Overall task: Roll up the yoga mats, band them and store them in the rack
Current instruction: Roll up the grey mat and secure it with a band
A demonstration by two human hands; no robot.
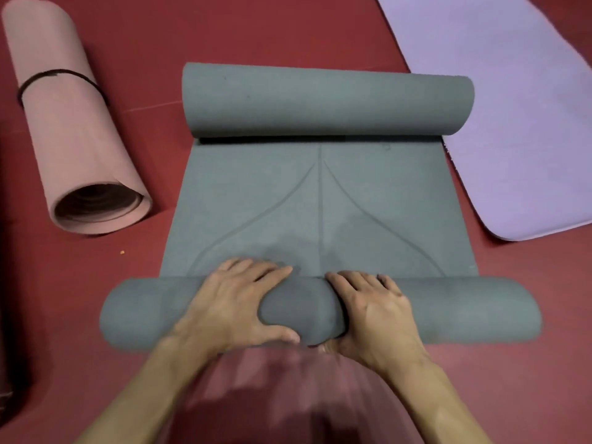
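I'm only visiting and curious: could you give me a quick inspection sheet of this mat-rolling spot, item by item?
Surface: red floor, with three mats lying on it.
Job's things: grey mat rolled at both ends, flat in the middle; pink mat fully rolled, black band round it; purple mat lying flat at the right.
Clutter: one small orange speck on the floor, left of the grey mat.
Grippers: left hand and right hand grip the grey mat's near roll, side by side.
Cables: nothing seen.
Surroundings: dark edge at far left, too dim to identify; no rack in view.
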